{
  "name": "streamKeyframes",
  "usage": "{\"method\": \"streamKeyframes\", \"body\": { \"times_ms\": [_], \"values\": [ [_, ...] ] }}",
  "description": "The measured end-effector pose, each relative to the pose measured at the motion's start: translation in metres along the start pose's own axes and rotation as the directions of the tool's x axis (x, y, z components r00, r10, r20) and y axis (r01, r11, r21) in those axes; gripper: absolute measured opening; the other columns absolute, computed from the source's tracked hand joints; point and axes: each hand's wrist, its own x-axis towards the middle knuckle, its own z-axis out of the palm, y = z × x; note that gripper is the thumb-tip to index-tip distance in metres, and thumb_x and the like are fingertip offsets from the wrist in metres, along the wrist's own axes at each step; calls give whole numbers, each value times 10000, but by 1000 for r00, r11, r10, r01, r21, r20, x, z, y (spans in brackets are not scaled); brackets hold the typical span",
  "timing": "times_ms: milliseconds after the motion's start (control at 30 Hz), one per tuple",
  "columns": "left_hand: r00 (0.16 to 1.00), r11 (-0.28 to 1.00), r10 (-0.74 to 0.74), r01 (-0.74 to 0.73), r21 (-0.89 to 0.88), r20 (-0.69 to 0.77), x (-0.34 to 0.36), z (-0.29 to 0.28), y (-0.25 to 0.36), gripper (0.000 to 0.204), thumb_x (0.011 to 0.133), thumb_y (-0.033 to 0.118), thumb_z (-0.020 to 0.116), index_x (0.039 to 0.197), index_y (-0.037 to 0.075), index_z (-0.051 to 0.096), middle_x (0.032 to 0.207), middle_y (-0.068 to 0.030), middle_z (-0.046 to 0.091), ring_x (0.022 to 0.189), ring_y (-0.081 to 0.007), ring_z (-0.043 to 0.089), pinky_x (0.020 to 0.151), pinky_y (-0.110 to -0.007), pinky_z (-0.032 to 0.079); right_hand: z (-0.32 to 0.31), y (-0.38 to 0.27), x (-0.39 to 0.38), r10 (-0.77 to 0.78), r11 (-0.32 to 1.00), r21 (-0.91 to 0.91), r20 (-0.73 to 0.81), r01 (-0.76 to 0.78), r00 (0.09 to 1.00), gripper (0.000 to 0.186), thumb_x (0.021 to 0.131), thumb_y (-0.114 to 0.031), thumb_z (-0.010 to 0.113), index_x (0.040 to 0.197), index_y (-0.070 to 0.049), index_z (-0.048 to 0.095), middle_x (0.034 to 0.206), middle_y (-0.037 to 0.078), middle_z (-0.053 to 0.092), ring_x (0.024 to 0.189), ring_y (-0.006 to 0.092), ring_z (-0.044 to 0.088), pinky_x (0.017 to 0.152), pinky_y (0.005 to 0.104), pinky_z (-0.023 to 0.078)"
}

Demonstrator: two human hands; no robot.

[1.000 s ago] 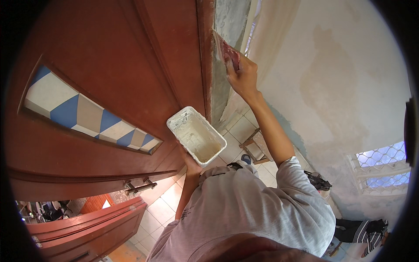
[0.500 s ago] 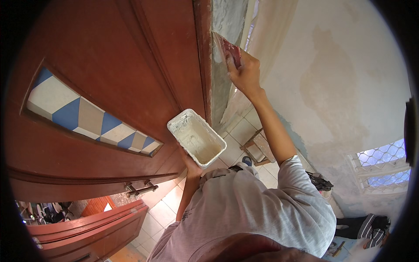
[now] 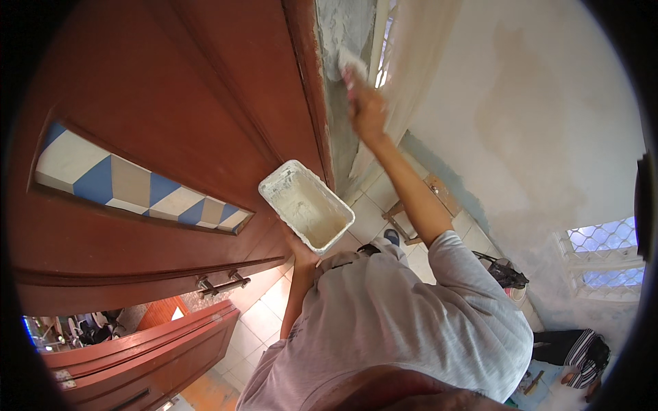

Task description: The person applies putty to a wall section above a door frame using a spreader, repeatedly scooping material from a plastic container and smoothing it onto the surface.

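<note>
My left hand (image 3: 301,246) grips a white rectangular tub (image 3: 306,204) from below and the side; it holds pale paste, which also crusts its rim. My right hand (image 3: 367,109) holds a putty knife (image 3: 349,79) with a pinkish-red handle, blurred by motion, against the grey, patchily plastered strip (image 3: 332,27) beside the door frame. The brown wooden door (image 3: 137,61), with an inset panel of blue, beige and white shapes (image 3: 129,181), stands left of the tub.
A door handle (image 3: 223,283) and lower red door panel (image 3: 144,353) are at lower left. A wooden stool (image 3: 442,193) stands on white tiles beyond my arm. At right are a patchy wall (image 3: 521,109), grilled window (image 3: 600,240), black bag (image 3: 504,272) and striped cloth (image 3: 579,356).
My right hand and the putty knife have moved left along the grey strip and now blur. The tub has shifted slightly up and left in the picture, still in my left hand.
</note>
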Motion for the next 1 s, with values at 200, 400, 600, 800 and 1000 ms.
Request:
{"method": "streamKeyframes", "body": {
  "times_ms": [200,400,600,800,1000],
  "values": [
    [999,1000,-19,19,14,-33,-3,1,-8,691,1066,606,422,1568,130,421,1525,-68,511,1381,-281,511,1159,-459,429,30,45,-154,235,962,44,375,-270,897,637,879,12,654,1490,-152,580,1054,209,744,887,383,719,789,458,581],
    [999,999,34,-34,35,-1,-5,47,-18,676,1068,596,413,1551,122,439,1515,-75,526,1367,-285,525,1152,-468,439,-12,62,-106,267,929,254,38,-268,963,404,969,38,596,1344,-73,700,1071,154,771,925,251,741,865,370,563],
    [967,994,104,-110,-12,-231,-5,30,-37,639,1089,553,393,1547,109,438,1516,-79,524,1349,-282,538,1144,-448,453,-28,18,42,63,954,299,-138,-19,988,450,922,-45,669,1369,-98,680,1171,173,747,998,312,729,876,402,571],
    [976,983,174,-163,87,-128,-4,51,-57,634,1093,548,385,1542,103,441,1506,-81,531,1344,-277,543,1135,-443,467,37,55,-93,-105,985,153,122,86,987,717,886,-167,709,1562,-187,470,1085,184,732,946,414,715,852,487,596],
    [968,984,175,-167,58,-178,-15,54,-64,674,1088,559,395,1580,98,393,1552,-91,498,1365,-284,529,1137,-467,459,-2,100,-197,181,886,230,626,-401,759,505,913,-118,693,1408,-63,611,985,136,748,870,256,729,747,393,592]
  ]
}}
